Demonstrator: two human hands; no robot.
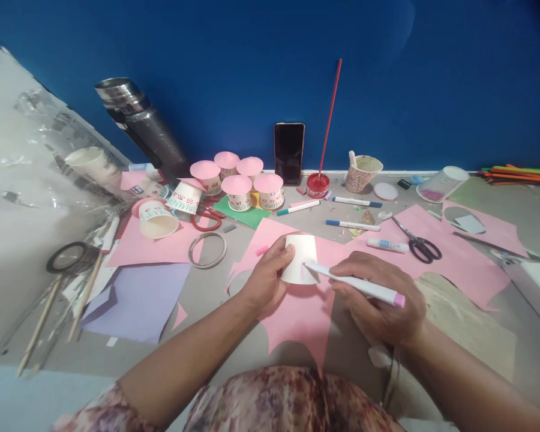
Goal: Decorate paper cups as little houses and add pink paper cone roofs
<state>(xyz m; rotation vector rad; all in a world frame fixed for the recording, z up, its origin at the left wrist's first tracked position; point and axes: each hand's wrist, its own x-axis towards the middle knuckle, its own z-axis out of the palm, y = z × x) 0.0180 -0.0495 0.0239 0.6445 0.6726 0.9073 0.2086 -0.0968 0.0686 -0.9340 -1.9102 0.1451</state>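
My left hand (272, 273) grips a white paper cup (299, 249), turned upside down, by its left side. A faint pink mark shows on the cup's wall. In my right hand (382, 297) is a white marker (362, 286) with a pink end, its tip at the cup's wall. Under both lies a cut sheet of pink paper (297, 336). A pink marker cap (261, 250) rests just left of the cup. Further back stand several decorated cups with pink paper cone roofs (238, 185), drawn with red flowers and green strokes.
Black-handled scissors (425, 247), a glue stick (387, 245) and blue markers (353, 225) lie to the right. A phone (289, 153) leans on the blue wall. At left are a steel flask (144, 126), a tape roll (207, 249) and purple paper (135, 303).
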